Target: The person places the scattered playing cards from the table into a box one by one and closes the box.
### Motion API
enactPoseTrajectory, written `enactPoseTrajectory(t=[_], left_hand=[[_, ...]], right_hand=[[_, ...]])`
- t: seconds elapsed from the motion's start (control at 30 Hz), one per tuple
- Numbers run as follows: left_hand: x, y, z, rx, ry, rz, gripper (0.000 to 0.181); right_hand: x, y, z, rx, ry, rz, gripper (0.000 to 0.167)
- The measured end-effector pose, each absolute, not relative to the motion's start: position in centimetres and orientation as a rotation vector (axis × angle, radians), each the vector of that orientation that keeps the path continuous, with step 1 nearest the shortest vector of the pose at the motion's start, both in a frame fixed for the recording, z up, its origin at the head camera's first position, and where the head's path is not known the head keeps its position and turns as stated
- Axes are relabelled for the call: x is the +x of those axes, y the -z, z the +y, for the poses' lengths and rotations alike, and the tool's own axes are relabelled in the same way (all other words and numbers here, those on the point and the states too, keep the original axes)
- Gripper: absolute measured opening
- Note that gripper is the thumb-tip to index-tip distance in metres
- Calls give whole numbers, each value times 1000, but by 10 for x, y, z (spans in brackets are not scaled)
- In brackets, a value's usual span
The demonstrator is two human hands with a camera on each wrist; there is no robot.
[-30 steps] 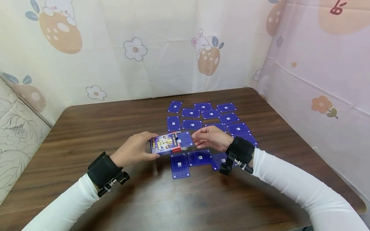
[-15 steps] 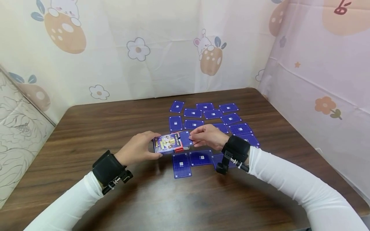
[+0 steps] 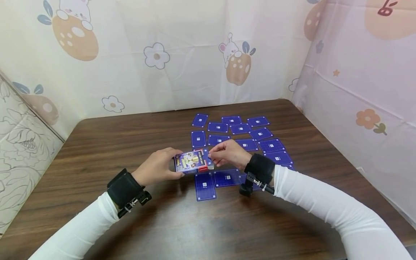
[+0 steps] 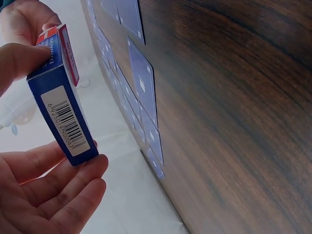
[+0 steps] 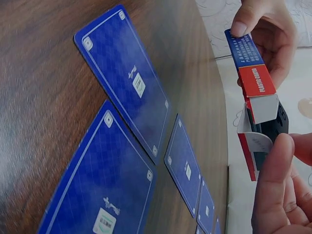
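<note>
My left hand (image 3: 157,167) grips a blue-and-red playing card box (image 3: 189,161) between thumb and fingers, a little above the table. The box's barcode end (image 4: 66,122) faces the left wrist view. At the box's open right end, my right hand (image 3: 230,154) pinches the edge of a blue-backed playing card (image 3: 207,156), most of which is inside the box. The right wrist view shows the box's raised flaps (image 5: 264,108) and a dark card edge (image 5: 281,122) by the right thumb. How many cards the box holds is hidden.
Several blue-backed cards lie spread in loose rows on the wooden table (image 3: 130,137), behind, right of and below the box. The nearest card (image 3: 205,186) lies just under it. A patterned cloth (image 3: 188,79) hangs along the back and right edges.
The card stuck well out of the box a second ago; now only a short strip shows. My right hand has closed on its edge and moved left towards the box.
</note>
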State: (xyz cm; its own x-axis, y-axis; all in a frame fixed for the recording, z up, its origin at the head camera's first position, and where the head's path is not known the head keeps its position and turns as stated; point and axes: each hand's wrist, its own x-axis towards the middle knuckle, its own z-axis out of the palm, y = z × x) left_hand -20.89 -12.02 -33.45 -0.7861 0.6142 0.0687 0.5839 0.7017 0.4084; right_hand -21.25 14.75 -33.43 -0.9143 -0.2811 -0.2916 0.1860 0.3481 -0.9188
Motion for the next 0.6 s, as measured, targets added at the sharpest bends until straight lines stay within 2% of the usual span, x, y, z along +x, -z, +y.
enactPoseTrajectory(t=[0.33,0.6], left_hand=[[-208,335,-120,1004,-649,2823,67],[-208,337,-120,988,-650,2824,67]], right_hand=[[-214,334,142,-264,1414,2425,17],[-217,332,139,-270,1287,2502,18]])
